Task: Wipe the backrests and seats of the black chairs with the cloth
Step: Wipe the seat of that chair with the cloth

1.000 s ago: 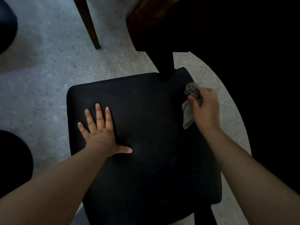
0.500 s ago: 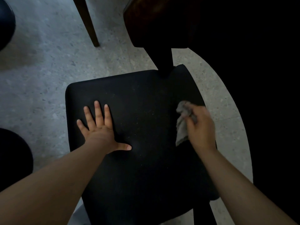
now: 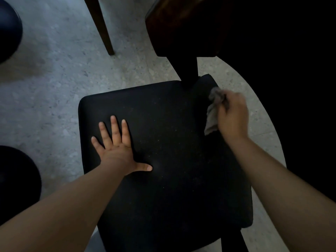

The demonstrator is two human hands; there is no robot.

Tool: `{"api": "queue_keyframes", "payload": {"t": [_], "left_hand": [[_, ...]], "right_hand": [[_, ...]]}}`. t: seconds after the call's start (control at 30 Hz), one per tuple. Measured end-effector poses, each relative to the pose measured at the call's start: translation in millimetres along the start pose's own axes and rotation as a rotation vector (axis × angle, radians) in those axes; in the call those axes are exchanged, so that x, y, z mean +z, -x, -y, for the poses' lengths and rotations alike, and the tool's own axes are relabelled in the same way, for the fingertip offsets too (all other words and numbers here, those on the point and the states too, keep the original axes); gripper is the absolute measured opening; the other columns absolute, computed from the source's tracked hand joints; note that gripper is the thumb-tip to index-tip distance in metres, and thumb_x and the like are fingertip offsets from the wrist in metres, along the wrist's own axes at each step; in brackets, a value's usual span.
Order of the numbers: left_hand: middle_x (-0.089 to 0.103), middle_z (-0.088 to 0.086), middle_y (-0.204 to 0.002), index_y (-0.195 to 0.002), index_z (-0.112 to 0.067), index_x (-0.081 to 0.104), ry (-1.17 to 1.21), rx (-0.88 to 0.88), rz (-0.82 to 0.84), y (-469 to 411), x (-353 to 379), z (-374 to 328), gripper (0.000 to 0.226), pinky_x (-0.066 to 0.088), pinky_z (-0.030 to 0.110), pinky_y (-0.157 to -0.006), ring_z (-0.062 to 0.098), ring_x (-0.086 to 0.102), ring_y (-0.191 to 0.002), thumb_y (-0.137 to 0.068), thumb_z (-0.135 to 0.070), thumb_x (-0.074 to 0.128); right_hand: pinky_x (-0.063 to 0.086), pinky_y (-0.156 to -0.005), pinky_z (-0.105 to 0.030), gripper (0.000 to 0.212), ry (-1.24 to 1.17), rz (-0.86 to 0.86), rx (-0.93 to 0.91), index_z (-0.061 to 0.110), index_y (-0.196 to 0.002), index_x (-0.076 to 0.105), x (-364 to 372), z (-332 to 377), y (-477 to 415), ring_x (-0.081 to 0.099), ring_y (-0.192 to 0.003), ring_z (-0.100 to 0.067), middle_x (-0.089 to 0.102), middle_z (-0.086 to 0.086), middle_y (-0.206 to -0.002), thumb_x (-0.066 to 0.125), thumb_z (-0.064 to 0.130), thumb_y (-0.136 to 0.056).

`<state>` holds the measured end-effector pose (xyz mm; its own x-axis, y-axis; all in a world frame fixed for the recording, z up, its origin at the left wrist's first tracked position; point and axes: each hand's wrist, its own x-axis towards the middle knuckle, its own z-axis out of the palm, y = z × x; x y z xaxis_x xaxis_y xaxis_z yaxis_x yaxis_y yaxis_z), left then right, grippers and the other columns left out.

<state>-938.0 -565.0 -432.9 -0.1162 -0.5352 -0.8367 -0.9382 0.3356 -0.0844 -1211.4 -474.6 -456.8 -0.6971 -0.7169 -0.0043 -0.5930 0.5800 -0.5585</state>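
Presses the left hand [image 3: 116,148], fingers spread, flat on the black padded chair seat [image 3: 181,188]. Grips the crumpled grey cloth [image 3: 212,113] in the right hand [image 3: 233,117] at the seat's far right edge.

Right hand [image 3: 232,115]: was motion-blurred, fingers indistinct.
Cloth [image 3: 211,117]: top was bunched inside that fist, only a tail showed.
Backrest [image 3: 181,26]: was cut by the top edge, right side lost in darkness.
Seat [image 3: 172,142]: near edge ran off the frame.
Upper dark shape [image 3: 9,28], lower dark shape [image 3: 16,179]: were cropped at left, unidentifiable.
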Motion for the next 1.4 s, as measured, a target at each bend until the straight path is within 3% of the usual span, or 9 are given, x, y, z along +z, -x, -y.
{"api": "queue_keyframes", "payload": {"t": [0.13, 0.23, 0.4, 0.6, 0.73, 0.9, 1.03, 1.23, 1.4], "left_hand": [[-0.063, 0.010, -0.130, -0.132, -0.018, -0.051, 0.003, 0.007, -0.001, -1.2, 1.0, 0.0, 0.164, -0.011, 0.066, -0.112, 0.042, -0.049, -0.127, -0.041, -0.090, 0.066], [-0.063, 0.010, -0.131, -0.133, -0.018, -0.050, 0.003, 0.006, -0.001, -1.8, 1.2, 0.3, 0.164, -0.011, 0.066, -0.112, 0.042, -0.049, -0.127, -0.041, -0.091, 0.065], [-0.063, 0.010, -0.131, -0.133, -0.018, -0.050, 0.003, 0.008, -0.002, -0.7, 1.1, 0.7, 0.164, -0.010, 0.066, -0.112, 0.042, -0.049, -0.128, -0.041, -0.091, 0.065], [-0.064, 0.010, -0.129, -0.132, -0.018, -0.051, -0.001, 0.002, -0.004, -1.7, 1.6, 0.6, 0.164, -0.009, 0.066, -0.113, 0.042, -0.049, -0.127, -0.041, -0.090, 0.065], [-0.064, 0.010, -0.130, -0.132, -0.018, -0.050, 0.009, 0.017, -0.011, -1.5, 2.9, 1.8, 0.164, -0.010, 0.066, -0.112, 0.042, -0.048, -0.128, -0.042, -0.090, 0.066], [-0.064, 0.010, -0.130, -0.132, -0.018, -0.051, 0.005, 0.012, -0.006, -2.0, 2.0, 0.9, 0.164, -0.011, 0.066, -0.112, 0.042, -0.049, -0.128, -0.042, -0.090, 0.065], [-0.063, 0.010, -0.131, -0.133, -0.017, -0.050, 0.012, 0.018, -0.010, -2.7, 3.0, 1.5, 0.163, -0.011, 0.067, -0.112, 0.043, -0.048, -0.128, -0.043, -0.090, 0.065], [-0.062, 0.010, -0.131, -0.133, -0.017, -0.049, 0.016, 0.031, -0.020, -1.7, 4.3, 2.7, 0.162, -0.012, 0.066, -0.112, 0.042, -0.049, -0.127, -0.045, -0.089, 0.065], [-0.063, 0.011, -0.131, -0.134, -0.017, -0.049, 0.019, 0.032, -0.022, -1.9, 4.7, 2.9, 0.162, -0.013, 0.066, -0.112, 0.042, -0.049, -0.127, -0.045, -0.089, 0.065]], "right_hand": [[0.034, -0.081, -0.025, 0.031, 0.078, 0.025, 0.145, 0.011, -0.121, 0.061, 25.0, -9.7, -38.2, 0.055, -0.107, -0.028, 0.056, -0.014, -0.114, 0.051, 0.010, -0.092], [0.042, -0.086, -0.026, 0.033, 0.016, 0.116, 0.040, 0.015, -0.124, 0.060, 24.5, -2.3, -1.4, 0.056, -0.103, -0.020, 0.055, -0.008, -0.114, 0.051, 0.010, -0.093], [0.047, -0.093, -0.023, 0.031, -0.129, 0.530, -0.081, 0.024, -0.124, 0.062, -1.1, 16.8, 63.2, 0.057, -0.101, -0.003, 0.057, 0.007, -0.114, 0.057, 0.015, -0.095], [0.036, -0.087, -0.017, 0.035, -0.080, 0.093, 0.010, 0.017, -0.128, 0.061, 2.8, 8.1, -7.2, 0.054, -0.102, -0.011, 0.058, -0.004, -0.115, 0.053, 0.009, -0.095], [0.040, -0.089, -0.022, 0.038, 0.020, 0.150, 0.038, 0.017, -0.131, 0.058, 24.6, 13.4, -2.6, 0.054, -0.106, -0.017, 0.054, -0.006, -0.118, 0.051, 0.012, -0.095], [0.045, -0.090, -0.018, 0.032, -0.139, 0.494, -0.089, 0.023, -0.124, 0.063, 12.3, 24.7, 62.2, 0.056, -0.100, -0.003, 0.056, 0.005, -0.113, 0.058, 0.013, -0.093], [0.037, -0.080, -0.003, 0.032, -0.156, 0.288, -0.047, 0.020, -0.124, 0.064, 1.8, 26.1, 26.9, 0.055, -0.097, -0.003, 0.057, 0.005, -0.111, 0.058, 0.012, -0.094], [0.041, -0.086, -0.021, 0.034, -0.022, 0.136, 0.071, 0.018, -0.127, 0.061, 38.0, 33.8, -22.7, 0.056, -0.103, -0.015, 0.058, -0.004, -0.116, 0.048, 0.017, -0.096], [0.047, -0.091, -0.024, 0.028, -0.129, 0.423, -0.019, 0.021, -0.121, 0.064, 26.4, 44.4, 40.1, 0.058, -0.100, -0.008, 0.058, 0.002, -0.113, 0.058, 0.017, -0.094]]}}
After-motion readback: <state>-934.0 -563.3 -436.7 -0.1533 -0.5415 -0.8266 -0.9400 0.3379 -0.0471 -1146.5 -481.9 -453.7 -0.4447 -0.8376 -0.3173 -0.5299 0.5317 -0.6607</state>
